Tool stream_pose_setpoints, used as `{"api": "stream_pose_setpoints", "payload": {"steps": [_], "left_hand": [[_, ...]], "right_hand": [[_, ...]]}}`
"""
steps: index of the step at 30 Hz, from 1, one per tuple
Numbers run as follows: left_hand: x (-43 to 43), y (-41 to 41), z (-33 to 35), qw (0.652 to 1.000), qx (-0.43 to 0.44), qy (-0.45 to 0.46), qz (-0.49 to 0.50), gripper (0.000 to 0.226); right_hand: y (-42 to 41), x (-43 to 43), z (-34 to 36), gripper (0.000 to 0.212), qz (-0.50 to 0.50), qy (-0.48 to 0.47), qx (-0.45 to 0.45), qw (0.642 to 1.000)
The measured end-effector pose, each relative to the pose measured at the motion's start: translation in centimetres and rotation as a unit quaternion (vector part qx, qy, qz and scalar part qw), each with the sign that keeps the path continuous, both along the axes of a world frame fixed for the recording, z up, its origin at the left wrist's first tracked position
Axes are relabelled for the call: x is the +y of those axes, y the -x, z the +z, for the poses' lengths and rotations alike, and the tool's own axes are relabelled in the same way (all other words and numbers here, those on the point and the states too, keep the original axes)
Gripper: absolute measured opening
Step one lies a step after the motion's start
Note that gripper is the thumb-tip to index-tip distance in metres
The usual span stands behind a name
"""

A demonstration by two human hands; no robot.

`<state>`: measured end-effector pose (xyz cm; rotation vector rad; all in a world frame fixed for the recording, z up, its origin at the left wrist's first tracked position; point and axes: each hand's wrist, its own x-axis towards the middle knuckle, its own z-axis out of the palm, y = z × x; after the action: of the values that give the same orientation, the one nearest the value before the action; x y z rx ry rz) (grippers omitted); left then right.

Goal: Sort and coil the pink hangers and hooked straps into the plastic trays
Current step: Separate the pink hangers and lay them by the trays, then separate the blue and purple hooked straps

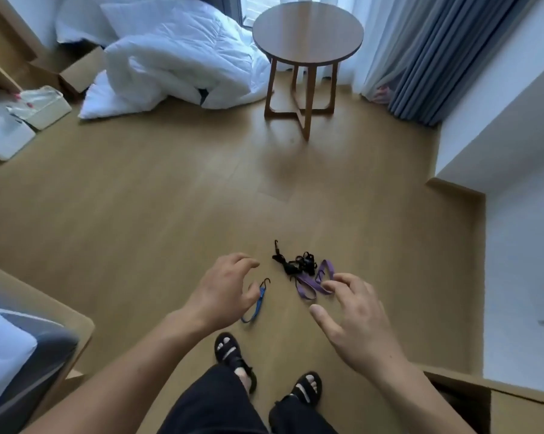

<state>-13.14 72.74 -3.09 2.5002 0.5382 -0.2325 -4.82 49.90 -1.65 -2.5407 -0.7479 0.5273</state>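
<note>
Three hooked straps lie on the wooden floor in front of my feet. A blue strap [258, 303] with a black hook lies just right of my left hand [223, 289], which hovers over it with fingers loosely curled and empty. A tangled black strap [295, 263] sits beyond, its hook pointing away. A purple strap [308, 285] lies beside it, partly under the fingertips of my right hand [355, 314], whose fingers are spread and hold nothing. White plastic trays [50, 112] stand at the far left; something pink shows inside.
A round wooden side table [306, 32] stands ahead. A heap of white bedding [170, 57] and a cardboard box [79, 73] lie at the back left. Grey curtains [436, 57] hang at the right, a bed corner [29, 339] is at my left.
</note>
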Motion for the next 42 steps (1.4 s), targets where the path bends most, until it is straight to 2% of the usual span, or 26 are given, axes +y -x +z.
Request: {"api": "stream_pose_setpoints", "payload": {"steps": [7,12,17,26,30,33,35,38,40,42], "left_hand": [[6.2,-3.2,-6.9,0.997,0.068,0.034,0.001,0.045],[8.9,-7.4,-15.6,0.988,0.136,0.062,-0.026,0.045],[9.5,-10.8,-29.2,0.978,0.198,0.072,-0.006,0.046],[4.6,-14.1,-58.8,0.958,0.281,0.048,0.019,0.052],[3.8,-13.8,-69.2,0.941,0.331,0.021,0.068,0.041],[3.7,-13.2,-74.6,0.929,0.36,-0.003,0.085,0.041],[3.3,-13.3,-76.8,0.932,0.347,0.004,0.102,0.037],[2.1,-13.7,-78.6,0.953,0.284,0.048,0.098,0.033],[1.2,-14.1,-79.0,0.959,0.24,0.103,0.107,0.039],[0.7,-14.8,-78.9,0.95,0.209,0.171,0.155,0.045]], "right_hand": [[-4.1,6.9,-6.1,0.049,-0.007,0.045,0.036,0.998],[-6.5,11.0,-14.9,0.049,-0.032,0.068,0.078,0.994],[-9.0,13.3,-28.3,0.049,-0.04,0.098,0.135,0.985],[-13.4,12.1,-57.2,0.049,-0.074,0.148,0.182,0.969],[-14.4,11.2,-67.9,0.048,-0.078,0.175,0.177,0.965],[-15.0,10.6,-74.1,0.053,-0.074,0.199,0.148,0.966],[-15.4,10.2,-77.1,0.059,-0.081,0.218,0.115,0.966],[-15.8,9.7,-79.9,0.08,-0.102,0.258,0.077,0.958],[-15.9,9.3,-80.9,0.092,-0.114,0.291,0.075,0.947],[-15.9,9.1,-81.4,0.096,-0.124,0.319,0.082,0.936]]}}
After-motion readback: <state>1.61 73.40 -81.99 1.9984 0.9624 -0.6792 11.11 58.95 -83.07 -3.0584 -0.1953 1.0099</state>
